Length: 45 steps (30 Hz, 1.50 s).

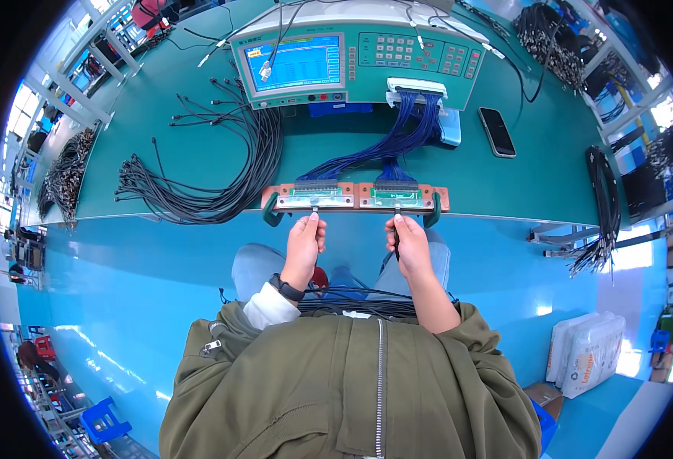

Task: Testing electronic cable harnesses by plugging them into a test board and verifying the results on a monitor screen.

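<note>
My left hand (303, 243) is closed in a pinch on a cable plug (315, 210) at the front edge of the left green circuit board (313, 197). In the same way, my right hand (411, 246) grips a second plug (397, 211) at the right green circuit board (397, 196). Both plugs meet the boards' front edges; how deep they sit is too small to tell. The boards are mounted on a copper-coloured fixture (442, 199) with green handles at its ends. Blue wire bundles (374, 153) run from the boards up to the tester (359, 57). Black cables (363, 304) lie across my lap.
A large bundle of black cables (252, 161) spreads over the green table (175, 84) on the left. A phone (497, 131) lies right of the tester. More cables (602, 199) hang over the right edge. White packages (589, 352) stand on the floor at right.
</note>
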Each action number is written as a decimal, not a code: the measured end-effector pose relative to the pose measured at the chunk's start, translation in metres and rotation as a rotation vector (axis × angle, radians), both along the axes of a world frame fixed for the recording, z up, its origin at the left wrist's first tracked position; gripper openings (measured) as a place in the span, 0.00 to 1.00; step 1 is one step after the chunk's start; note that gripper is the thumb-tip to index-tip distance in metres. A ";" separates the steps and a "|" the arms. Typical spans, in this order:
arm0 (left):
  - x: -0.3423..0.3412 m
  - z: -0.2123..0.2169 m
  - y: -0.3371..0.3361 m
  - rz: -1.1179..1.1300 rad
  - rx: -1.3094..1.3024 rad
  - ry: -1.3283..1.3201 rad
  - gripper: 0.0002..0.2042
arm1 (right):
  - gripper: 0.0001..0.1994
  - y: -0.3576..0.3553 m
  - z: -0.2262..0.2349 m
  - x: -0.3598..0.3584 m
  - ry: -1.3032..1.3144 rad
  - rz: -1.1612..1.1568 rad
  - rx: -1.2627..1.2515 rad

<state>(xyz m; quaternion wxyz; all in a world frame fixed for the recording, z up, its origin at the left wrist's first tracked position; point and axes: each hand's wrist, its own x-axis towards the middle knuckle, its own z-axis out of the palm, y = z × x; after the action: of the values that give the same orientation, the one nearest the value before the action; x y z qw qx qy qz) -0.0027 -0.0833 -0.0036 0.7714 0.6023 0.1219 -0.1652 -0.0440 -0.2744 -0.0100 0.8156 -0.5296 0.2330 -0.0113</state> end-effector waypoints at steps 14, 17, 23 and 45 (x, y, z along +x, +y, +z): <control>0.005 -0.002 -0.017 0.215 -0.153 -0.012 0.10 | 0.13 -0.048 0.000 -0.017 0.065 0.140 0.035; 0.002 0.000 -0.022 0.277 -0.125 -0.027 0.11 | 0.11 -0.053 0.002 -0.028 0.065 0.044 0.026; 0.003 0.001 -0.019 0.282 -0.108 -0.017 0.11 | 0.11 -0.058 0.005 -0.035 0.070 0.023 -0.033; -0.002 0.021 -0.006 0.089 0.200 -0.005 0.09 | 0.11 -0.092 -0.013 -0.057 0.137 -0.009 0.074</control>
<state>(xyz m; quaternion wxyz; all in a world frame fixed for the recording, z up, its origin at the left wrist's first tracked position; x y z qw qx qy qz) -0.0046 -0.0893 0.0173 0.7145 0.6705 0.1624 -0.1162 -0.1007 -0.3661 -0.0228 0.8168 -0.4976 0.2906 0.0299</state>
